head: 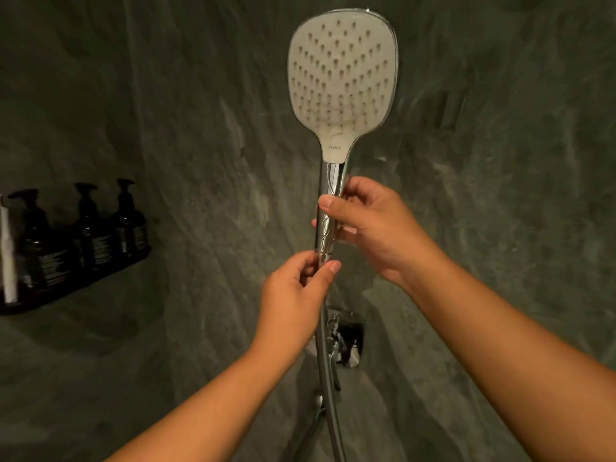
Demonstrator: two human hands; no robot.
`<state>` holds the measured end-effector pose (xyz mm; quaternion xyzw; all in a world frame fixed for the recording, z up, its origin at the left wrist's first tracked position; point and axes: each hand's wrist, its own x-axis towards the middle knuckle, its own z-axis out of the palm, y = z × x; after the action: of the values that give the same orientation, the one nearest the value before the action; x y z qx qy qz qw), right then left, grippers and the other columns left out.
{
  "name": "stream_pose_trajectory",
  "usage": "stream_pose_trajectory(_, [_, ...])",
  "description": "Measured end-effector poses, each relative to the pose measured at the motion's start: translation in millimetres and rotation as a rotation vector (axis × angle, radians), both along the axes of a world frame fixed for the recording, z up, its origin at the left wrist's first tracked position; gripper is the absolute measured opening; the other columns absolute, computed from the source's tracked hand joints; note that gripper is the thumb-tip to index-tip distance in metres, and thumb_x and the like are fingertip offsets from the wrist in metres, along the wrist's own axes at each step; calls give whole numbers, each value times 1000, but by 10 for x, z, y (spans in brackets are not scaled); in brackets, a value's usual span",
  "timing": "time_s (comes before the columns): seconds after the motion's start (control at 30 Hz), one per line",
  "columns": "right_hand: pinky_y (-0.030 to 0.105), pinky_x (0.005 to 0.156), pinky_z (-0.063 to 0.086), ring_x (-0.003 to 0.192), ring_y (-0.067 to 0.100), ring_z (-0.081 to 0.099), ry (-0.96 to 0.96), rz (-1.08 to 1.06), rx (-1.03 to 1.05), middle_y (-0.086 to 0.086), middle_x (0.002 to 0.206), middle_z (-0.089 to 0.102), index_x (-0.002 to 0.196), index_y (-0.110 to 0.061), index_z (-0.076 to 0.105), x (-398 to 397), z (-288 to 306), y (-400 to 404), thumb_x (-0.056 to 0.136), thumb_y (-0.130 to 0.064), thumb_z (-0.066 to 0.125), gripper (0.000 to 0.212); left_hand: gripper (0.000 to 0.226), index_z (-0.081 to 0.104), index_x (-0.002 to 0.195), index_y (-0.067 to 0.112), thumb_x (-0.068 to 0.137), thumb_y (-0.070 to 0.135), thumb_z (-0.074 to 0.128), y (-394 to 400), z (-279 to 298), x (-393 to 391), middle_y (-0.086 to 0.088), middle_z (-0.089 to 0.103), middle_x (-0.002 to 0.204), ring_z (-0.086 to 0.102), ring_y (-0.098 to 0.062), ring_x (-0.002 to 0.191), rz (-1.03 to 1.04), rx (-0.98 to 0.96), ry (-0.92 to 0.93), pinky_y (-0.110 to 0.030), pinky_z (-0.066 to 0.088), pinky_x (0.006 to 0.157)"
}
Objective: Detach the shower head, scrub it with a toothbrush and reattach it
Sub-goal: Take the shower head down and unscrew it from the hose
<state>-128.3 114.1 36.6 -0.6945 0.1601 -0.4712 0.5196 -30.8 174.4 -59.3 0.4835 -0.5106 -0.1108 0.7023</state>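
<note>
The shower head (342, 78) stands upright in the middle of the head view, its white square face with many dark nozzles turned toward me. Its chrome handle runs down from the face. My right hand (370, 228) grips that handle from the right side. Just below, my left hand (296, 295) pinches the hose nut at the handle's bottom end between thumb and fingers. The chrome hose (328, 378) hangs down from there toward the bottom edge. No toothbrush is in view.
A chrome wall valve (348, 338) sits behind the hose, below my hands. On the left, a dark shelf (66, 291) holds three dark pump bottles (90, 228). Grey-green stone wall surrounds everything.
</note>
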Motion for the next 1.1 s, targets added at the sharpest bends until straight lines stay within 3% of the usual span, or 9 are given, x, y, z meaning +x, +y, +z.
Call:
stream_pose_trajectory(0.1, [53,86,53,81,27,65,14,41,-7,-1,77,69,91,-14,65,57,-14,50,82,-7,71,13,15,64,75,24,89,19,67,75,-38,99,5,57,61,53,-12,61,-37,1,-49,-29,43,60])
stream_pose_trajectory(0.2, [49,85,55,83,28,66,15,68,-8,7,85,68,92,-11,63,85,-17,60,85,-4,67,12,19,63,74,26,91,17,63,114,-40,171,9,55,58,50,-4,55,-74,8,-62,-17,40,55])
stream_pose_trajectory(0.3, [41,77,58,81,27,69,1,126,20,17,93,66,95,-7,61,86,-29,27,87,-2,63,10,20,63,74,25,92,19,62,107,-37,228,7,57,60,53,-5,56,-126,36,-71,-17,42,55])
stream_pose_trajectory(0.47, [39,78,60,82,26,71,31,304,116,14,92,71,101,-4,60,5,-63,-106,84,-8,63,18,19,65,81,6,93,19,59,48,-81,263,-6,60,65,57,-16,60,-269,67,-27,-26,45,61])
stream_pose_trajectory(0.57, [40,80,58,84,29,70,66,333,124,14,90,70,101,-5,60,-48,-33,-193,79,-10,64,22,34,63,87,-5,86,29,60,5,-128,232,-10,59,69,58,-16,61,-344,69,38,-27,48,63])
stream_pose_trajectory(0.77, [32,75,57,80,25,66,-15,301,79,8,85,68,99,-9,63,-101,-7,-294,79,-13,65,20,37,64,92,-5,82,31,61,-46,-179,182,-2,65,72,62,-15,64,-494,144,105,-26,54,65])
stream_pose_trajectory(0.87, [36,77,59,82,27,70,-11,397,139,15,90,70,102,-2,61,-167,-53,-313,84,-12,61,20,29,68,94,2,81,28,61,-59,-197,162,-3,66,74,62,-14,64,-543,163,144,-24,55,65])
stream_pose_trajectory(0.97, [41,82,59,83,27,70,-31,427,181,15,92,71,115,8,53,-196,-80,-310,87,-10,58,34,30,68,95,2,82,28,61,-77,-207,165,-5,65,76,62,-15,65,-547,168,135,-24,56,65])
stream_pose_trajectory(1.1, [47,88,54,83,27,66,-45,233,98,12,93,65,102,-6,57,-141,-113,-304,84,-7,64,19,32,66,95,-1,84,28,61,-120,-209,185,-5,65,77,62,-15,66,-524,168,112,-25,55,66])
